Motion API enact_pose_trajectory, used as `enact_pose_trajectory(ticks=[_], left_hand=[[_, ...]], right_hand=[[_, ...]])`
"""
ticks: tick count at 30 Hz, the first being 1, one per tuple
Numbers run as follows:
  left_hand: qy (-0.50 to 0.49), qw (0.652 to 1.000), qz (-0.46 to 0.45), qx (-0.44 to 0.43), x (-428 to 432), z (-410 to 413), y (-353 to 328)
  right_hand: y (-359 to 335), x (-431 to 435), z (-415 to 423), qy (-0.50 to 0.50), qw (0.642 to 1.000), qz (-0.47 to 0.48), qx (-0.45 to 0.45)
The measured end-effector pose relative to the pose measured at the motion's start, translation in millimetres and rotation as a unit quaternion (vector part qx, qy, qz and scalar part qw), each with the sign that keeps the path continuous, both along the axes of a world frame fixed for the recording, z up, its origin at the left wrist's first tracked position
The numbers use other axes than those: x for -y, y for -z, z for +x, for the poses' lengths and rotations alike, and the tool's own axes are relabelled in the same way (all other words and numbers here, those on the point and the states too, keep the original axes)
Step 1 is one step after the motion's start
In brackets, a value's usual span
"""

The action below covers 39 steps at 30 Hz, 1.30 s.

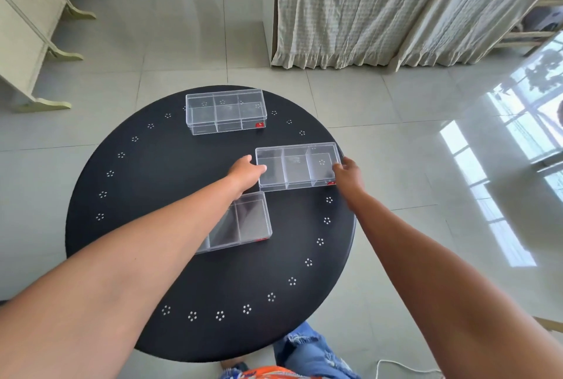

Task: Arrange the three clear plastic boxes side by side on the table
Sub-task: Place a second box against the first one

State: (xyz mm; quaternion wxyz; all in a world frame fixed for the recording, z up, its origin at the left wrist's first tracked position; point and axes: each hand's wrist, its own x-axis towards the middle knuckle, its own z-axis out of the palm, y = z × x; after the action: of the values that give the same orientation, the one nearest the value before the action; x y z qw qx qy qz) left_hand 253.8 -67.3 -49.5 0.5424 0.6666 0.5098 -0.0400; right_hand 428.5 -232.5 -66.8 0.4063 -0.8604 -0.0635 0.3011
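Three clear plastic boxes with inner dividers lie on a round black table (152, 196). The far box (226, 111) sits near the back edge. The right box (297, 165) lies at the table's right side, gripped at both short ends: my left hand (245, 172) holds its left end and my right hand (347, 172) holds its right end. The near box (246, 223) rests just below the left hand, and my left forearm hides part of it.
The table's rim carries a ring of small white dot clusters. Tiled floor surrounds it. A cream cabinet (27, 43) stands far left, a curtained frame (380, 7) at the back right, and a white cable (402, 366) lies on the floor near my feet.
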Motion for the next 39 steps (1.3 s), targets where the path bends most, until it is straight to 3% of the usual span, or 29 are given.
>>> enact_pose_trajectory(ticks=[9, 21, 29, 35, 39], left_hand=[[-0.046, 0.997, 0.003, 0.058, 2.8, 4.5, -0.5], [-0.172, 0.982, 0.037, 0.067, -41.1, -70.9, -12.0], [-0.190, 0.979, 0.051, 0.047, -53.8, -129.9, -5.7], [-0.207, 0.973, 0.010, 0.099, -54.3, -147.9, 4.1], [-0.219, 0.971, 0.009, 0.091, -52.0, -151.6, 5.0]], right_hand=[[5.7, -10.5, -1.8, 0.018, 0.999, 0.032, -0.031], [-12.2, -69.6, -62.6, -0.086, 0.992, 0.074, -0.054], [-6.4, -90.0, -107.0, -0.101, 0.983, 0.076, -0.132], [-4.5, -96.1, -116.9, -0.104, 0.978, 0.084, -0.159], [-6.3, -94.5, -121.2, -0.122, 0.974, 0.087, -0.171]])
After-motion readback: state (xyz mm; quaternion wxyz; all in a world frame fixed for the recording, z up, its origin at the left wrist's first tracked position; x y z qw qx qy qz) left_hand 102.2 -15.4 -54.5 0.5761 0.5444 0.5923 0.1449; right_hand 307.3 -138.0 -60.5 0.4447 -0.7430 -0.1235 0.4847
